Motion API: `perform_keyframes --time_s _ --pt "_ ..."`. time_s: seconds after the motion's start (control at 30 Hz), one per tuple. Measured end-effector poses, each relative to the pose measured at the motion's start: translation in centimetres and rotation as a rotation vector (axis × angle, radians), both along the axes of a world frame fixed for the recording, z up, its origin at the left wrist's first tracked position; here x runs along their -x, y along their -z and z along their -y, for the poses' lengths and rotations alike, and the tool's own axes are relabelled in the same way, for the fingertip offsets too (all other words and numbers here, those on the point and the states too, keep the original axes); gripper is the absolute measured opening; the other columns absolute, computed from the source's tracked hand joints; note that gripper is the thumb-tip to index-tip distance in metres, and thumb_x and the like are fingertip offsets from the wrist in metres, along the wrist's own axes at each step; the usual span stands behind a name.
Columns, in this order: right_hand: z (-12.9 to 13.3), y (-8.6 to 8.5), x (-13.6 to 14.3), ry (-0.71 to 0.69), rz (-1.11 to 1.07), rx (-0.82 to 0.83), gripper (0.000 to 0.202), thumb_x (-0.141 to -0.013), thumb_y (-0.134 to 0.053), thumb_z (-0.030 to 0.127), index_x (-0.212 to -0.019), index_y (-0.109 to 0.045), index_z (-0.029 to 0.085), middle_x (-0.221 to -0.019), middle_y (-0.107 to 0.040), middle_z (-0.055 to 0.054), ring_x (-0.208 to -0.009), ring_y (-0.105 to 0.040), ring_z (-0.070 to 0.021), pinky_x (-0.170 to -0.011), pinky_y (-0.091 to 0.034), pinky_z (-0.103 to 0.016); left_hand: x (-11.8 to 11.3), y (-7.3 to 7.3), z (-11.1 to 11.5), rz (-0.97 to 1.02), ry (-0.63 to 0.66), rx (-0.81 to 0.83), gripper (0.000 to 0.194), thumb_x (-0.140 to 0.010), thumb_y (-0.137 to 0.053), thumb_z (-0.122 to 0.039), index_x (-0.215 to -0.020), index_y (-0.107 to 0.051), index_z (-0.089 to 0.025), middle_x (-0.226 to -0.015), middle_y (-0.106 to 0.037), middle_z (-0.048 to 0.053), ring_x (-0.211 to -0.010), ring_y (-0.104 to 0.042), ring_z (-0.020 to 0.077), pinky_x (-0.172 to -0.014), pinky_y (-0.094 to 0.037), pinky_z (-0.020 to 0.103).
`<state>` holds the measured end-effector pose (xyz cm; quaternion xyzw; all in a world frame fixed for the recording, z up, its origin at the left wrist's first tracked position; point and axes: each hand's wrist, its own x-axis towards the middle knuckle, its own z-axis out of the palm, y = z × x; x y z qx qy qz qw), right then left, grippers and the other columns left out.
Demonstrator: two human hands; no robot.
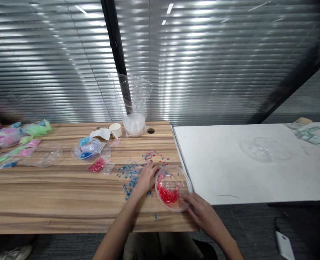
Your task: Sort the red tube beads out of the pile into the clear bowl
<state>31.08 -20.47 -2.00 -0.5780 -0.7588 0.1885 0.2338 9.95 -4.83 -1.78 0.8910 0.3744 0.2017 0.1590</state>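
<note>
A round clear plastic bowl stands near the right end of the wooden table, with small red tube-like pieces heaped in its lower left part. My right hand grips its lower right rim between thumb and fingers. At the upper left rim, the curled fingers of my left hand hold the bowl's edge; the fingertips are partly hidden. Loose blue pieces lie scattered beside and under my left forearm. Beyond the bowl are more loose red pieces.
A bag of red pieces and a clear bowl of packets lie left. Behind stand a paper cup and bagged bowls. Colourful bags fill the far left. A white table adjoins on the right, bearing a clear lid.
</note>
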Motion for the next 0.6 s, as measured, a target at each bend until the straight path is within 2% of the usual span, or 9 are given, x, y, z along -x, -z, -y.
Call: perform_keyframes --time_s 0.2,0.6 --pt "0.01 0.08 -0.05 -0.004 0.000 0.020 0.033 -0.088 -0.041 0.011 -0.115 -0.058 0.020 -0.104 -0.064 -0.009 -0.095 -0.060 -0.0207 -0.086 -0.050 -0.036 -0.05 0.17 -0.12 -0.025 -0.014 -0.010 0.021 -0.089 -0.047 -0.023 -0.098 -0.064 -0.014 -0.099 -0.063 0.010 -0.091 -0.056 0.0228 -0.085 -0.045 0.037" --pt "-0.22 0.16 0.00 -0.011 0.032 0.022 0.032 -0.087 -0.039 0.011 -0.111 -0.058 0.020 -0.099 -0.063 -0.009 -0.091 -0.059 -0.0217 -0.081 -0.051 -0.038 0.01 0.06 -0.07 -0.048 -0.007 -0.035 0.020 -0.090 -0.046 -0.021 -0.097 -0.064 -0.015 -0.099 -0.062 0.009 -0.092 -0.055 0.0217 -0.085 -0.045 0.035"
